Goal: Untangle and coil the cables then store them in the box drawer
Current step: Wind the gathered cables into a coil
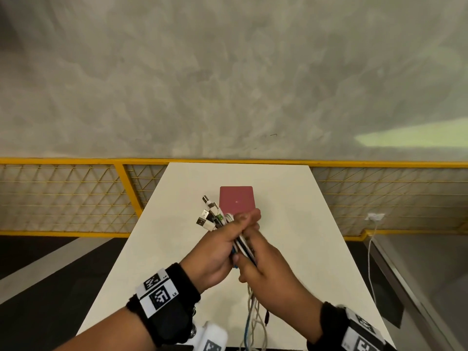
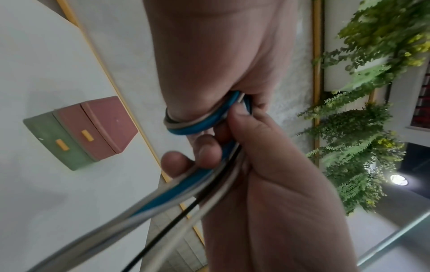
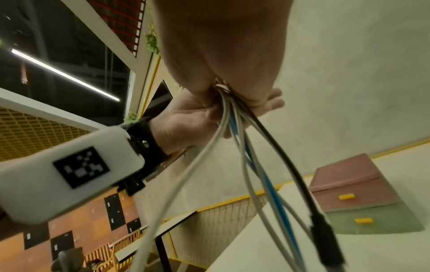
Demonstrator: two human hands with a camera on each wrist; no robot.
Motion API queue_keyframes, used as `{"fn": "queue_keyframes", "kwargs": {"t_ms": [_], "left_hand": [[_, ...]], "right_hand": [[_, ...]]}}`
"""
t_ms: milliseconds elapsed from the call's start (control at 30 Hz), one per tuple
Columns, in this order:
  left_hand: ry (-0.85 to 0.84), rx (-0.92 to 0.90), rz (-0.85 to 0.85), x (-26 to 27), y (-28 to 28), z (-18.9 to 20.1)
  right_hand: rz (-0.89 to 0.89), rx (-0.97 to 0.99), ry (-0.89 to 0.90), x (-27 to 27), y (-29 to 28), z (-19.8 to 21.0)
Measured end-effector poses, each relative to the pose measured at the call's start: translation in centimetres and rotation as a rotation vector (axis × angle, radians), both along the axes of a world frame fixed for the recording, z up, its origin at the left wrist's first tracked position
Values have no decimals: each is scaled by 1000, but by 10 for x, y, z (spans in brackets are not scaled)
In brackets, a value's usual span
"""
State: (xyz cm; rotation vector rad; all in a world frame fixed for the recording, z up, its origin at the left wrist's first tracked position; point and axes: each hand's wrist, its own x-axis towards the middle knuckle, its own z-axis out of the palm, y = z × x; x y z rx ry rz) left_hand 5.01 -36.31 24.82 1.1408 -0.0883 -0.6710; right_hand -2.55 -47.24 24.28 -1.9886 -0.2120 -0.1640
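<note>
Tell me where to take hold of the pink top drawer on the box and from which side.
Grip the small yellow handle at the middle of the pink drawer's front, coming from the near side facing the person. The tab sticks out from an otherwise flat face, so a pinch there is probably best. Both hands, left hand and right hand, now hold the cables.

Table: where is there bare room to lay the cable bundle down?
The table is bare left and right of the drawer box, and between the box and the far edge. It is crowded at the middle, where the left hand and right hand hold the cables, whose ends trail over the near edge.
</note>
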Motion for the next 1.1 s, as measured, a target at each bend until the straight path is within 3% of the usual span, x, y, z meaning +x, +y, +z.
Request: {"fn": "queue_keyframes", "kwargs": {"t_ms": [200, 400, 500, 567, 700, 800, 933, 1000, 1100], "left_hand": [[-64, -117, 1, -5, 0, 3], [-45, -240, 62, -1, 6, 15], [-26, -240, -12, -7, 13, 25], [-1, -238, -166, -15, 21, 28], [14, -279, -511, -26, 36, 27], [-31, -113, -709, -31, 47, 24], [-197, 361, -899, -32, 50, 27], [-317, 642, -901, -30, 48, 22], [-633, 992, -747, -21, 49, 9]], "right_hand": [[-13, 348, 196, 5, -10, -10], [198, 335, 441, -1, -17, -22], [293, 337, 549, -3, -18, -28], [383, 241, 595, 0, -19, -26], [476, -131, 664, 12, -25, -17], [505, -384, 658, 22, -22, -9], [401, -538, 537, 32, -24, 19], [388, -548, 498, 34, -23, 27], [339, -548, 437, 36, -22, 29]]}}
